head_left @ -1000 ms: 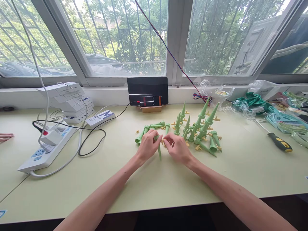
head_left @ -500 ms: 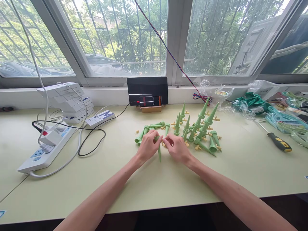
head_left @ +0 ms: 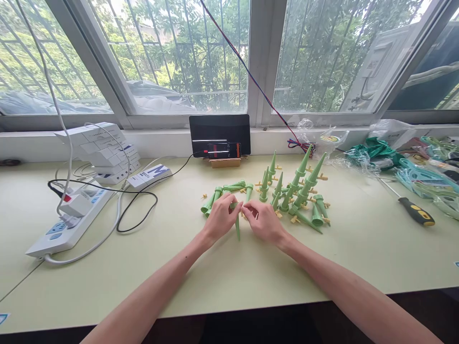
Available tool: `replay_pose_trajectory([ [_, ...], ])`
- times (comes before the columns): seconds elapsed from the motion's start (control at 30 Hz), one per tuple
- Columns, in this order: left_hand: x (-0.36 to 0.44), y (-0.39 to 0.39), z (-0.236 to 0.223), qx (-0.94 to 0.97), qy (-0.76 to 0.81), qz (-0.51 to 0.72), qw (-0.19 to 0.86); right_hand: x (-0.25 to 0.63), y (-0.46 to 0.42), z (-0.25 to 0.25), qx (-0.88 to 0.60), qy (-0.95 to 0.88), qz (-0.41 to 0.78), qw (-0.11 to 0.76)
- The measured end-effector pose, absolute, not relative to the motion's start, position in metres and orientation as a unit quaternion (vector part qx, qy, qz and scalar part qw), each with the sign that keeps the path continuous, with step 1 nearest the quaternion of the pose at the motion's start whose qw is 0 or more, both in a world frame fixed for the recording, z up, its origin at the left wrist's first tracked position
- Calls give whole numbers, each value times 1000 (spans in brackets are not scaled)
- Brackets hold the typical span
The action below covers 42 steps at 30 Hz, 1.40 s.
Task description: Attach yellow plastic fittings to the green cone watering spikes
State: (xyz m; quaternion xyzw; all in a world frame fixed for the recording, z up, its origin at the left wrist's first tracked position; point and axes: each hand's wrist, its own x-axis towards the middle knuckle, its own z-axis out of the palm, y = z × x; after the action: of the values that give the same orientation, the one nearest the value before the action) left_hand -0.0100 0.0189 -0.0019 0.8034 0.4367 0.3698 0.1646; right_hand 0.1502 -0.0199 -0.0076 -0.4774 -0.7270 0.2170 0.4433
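Observation:
My left hand is closed round a green plant watering spike, its pointed tip hanging down toward me. Beside it, my right hand pinches a small yellow valve against the spike's side; the fingers cover most of it. Just beyond my left hand lie several loose green spikes. To the right of my right hand stands a group of green spikes with yellow valves, some stacked into one another and some lying down. A loose yellow valve rests at the left.
A phone leans on a black tablet by the window. On the left are a power strip, looping cables and stacked white boxes. A screwdriver and plastic-wrapped items lie on the right of the table.
Both hands stay in place over the same spike. Only a very slight shift of the right fingers shows.

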Motion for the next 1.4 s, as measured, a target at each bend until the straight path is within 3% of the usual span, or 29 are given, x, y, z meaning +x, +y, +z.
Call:
replay_pose_trajectory([
  [1.4, -9, 18, 0, 807, 439, 360, 165, 151, -19, -12, -475, -731, 221, 438],
])
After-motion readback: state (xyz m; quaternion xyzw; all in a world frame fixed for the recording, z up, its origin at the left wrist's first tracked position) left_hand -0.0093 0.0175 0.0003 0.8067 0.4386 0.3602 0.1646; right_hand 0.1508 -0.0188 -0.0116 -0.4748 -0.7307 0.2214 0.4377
